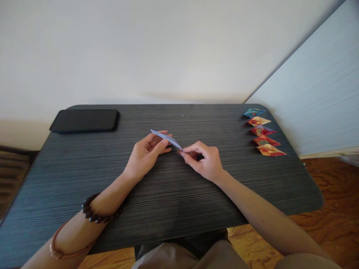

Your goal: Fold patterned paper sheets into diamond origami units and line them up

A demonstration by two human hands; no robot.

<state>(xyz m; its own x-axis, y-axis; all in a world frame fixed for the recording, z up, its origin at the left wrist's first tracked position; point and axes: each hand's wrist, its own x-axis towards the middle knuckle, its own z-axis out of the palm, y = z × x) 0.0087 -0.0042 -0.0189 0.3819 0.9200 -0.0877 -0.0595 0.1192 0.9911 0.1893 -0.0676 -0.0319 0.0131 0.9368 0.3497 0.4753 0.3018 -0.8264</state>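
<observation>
A narrow piece of folded paper [173,142], pale blue-violet, is held slanting above the middle of the table. My left hand [147,153] pinches it around its middle, thumb on the near side and fingers behind. At the lower right tip, the thumb and forefinger of my right hand [203,158] grip the paper's end. Its upper left point sticks out free past my left fingers. I see the paper nearly edge-on, so most of its faces are hidden.
Several colourful folded paper pieces [263,130] stand in a column along the table's right side. A black flat case or phone-like slab [84,120] lies at the back left. The dark table [179,194] meets a white wall [157,52], with a pale panel [316,78] at right.
</observation>
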